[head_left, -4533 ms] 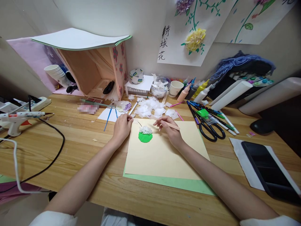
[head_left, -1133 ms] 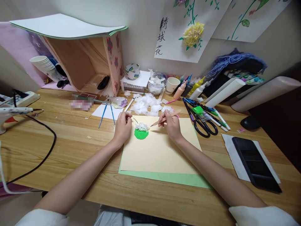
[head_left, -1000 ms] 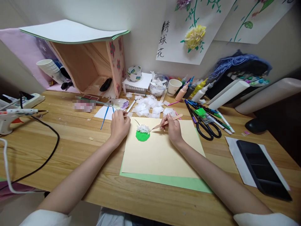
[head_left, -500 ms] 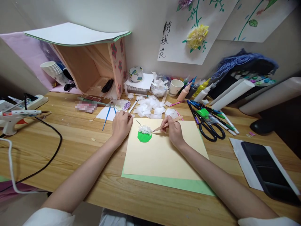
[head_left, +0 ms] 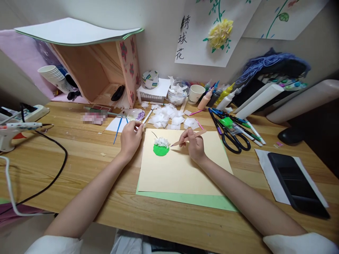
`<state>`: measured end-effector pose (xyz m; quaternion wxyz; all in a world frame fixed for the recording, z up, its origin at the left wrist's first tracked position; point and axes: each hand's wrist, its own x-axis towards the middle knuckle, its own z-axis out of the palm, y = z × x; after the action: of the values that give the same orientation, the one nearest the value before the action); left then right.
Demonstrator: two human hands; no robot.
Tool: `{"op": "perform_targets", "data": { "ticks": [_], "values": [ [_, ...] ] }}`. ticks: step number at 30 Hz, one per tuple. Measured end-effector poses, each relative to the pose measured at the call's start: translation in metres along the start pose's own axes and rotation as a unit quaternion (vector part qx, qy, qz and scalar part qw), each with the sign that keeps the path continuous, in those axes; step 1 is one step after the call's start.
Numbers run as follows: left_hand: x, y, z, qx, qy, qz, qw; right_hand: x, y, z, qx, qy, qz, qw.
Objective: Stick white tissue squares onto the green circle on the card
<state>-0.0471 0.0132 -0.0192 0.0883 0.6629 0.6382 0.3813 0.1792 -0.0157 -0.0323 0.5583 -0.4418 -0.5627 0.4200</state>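
Note:
My right hand (head_left: 194,144) is closed around a pencil with a wood-coloured barrel (head_left: 186,138). Its point stops just right of a round craft piece on the cream paper (head_left: 182,173). That piece has a flat green lower half (head_left: 161,150) and crumpled white tissue (head_left: 162,141) on top. A thin dark curved line rises above it. My left hand (head_left: 131,138) is beside the paper's upper left edge, fingers curled together; whether anything is between them is hidden. A sheet of green paper (head_left: 185,201) shows beneath the cream one.
White tissue squares (head_left: 169,116) lie behind the paper. Black-handled scissors (head_left: 235,144) and pens are to the right, near a phone (head_left: 296,183). A glue gun (head_left: 16,132) with cables lies left. Glue bottles (head_left: 205,99), a paper cup (head_left: 196,94) and an open box (head_left: 97,70) stand behind.
My left hand has drawn back a little to the left from the paper's edge. The right hand keeps its hold on the pencil beside the craft piece. The camera view has shifted slightly.

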Motion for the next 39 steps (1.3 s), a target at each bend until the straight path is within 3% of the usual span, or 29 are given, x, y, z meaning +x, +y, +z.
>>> {"op": "perform_targets", "data": {
  "ticks": [3,6,9,12,15,17,24,28,33,39],
  "values": [
    [0.002,-0.001,0.000,-0.067,-0.008,-0.044,0.997,0.000,0.001,-0.001,-0.001,-0.001,-0.001,1.000],
    [-0.004,0.009,-0.003,-0.130,-0.053,-0.059,0.988,0.000,0.001,-0.001,-0.002,-0.007,0.004,1.000],
    [-0.015,0.028,-0.008,-0.181,-0.130,-0.056,0.973,-0.001,0.001,-0.001,-0.013,-0.027,0.011,0.999],
    [-0.026,0.046,-0.014,-0.225,-0.247,-0.049,0.941,0.000,0.001,0.000,-0.024,-0.055,0.014,0.998],
    [-0.033,0.053,-0.016,-0.230,-0.360,-0.032,0.904,0.001,0.001,0.001,-0.029,-0.066,0.013,0.997],
    [-0.036,0.052,-0.013,-0.204,-0.385,-0.008,0.900,0.001,0.001,0.000,-0.031,-0.065,0.011,0.997],
    [-0.042,0.044,0.002,-0.071,-0.279,0.090,0.953,0.004,0.000,0.000,-0.012,-0.071,0.015,0.997],
    [-0.042,0.046,0.004,-0.020,-0.235,0.135,0.962,0.004,0.001,0.000,-0.006,-0.069,0.008,0.998],
    [-0.043,0.048,0.007,0.016,-0.214,0.165,0.963,-0.003,0.002,-0.004,-0.006,-0.015,-0.060,0.998],
    [-0.044,0.047,0.009,0.025,-0.204,0.185,0.961,-0.006,-0.002,-0.003,-0.128,-0.107,-0.165,0.972]
  ]
}}
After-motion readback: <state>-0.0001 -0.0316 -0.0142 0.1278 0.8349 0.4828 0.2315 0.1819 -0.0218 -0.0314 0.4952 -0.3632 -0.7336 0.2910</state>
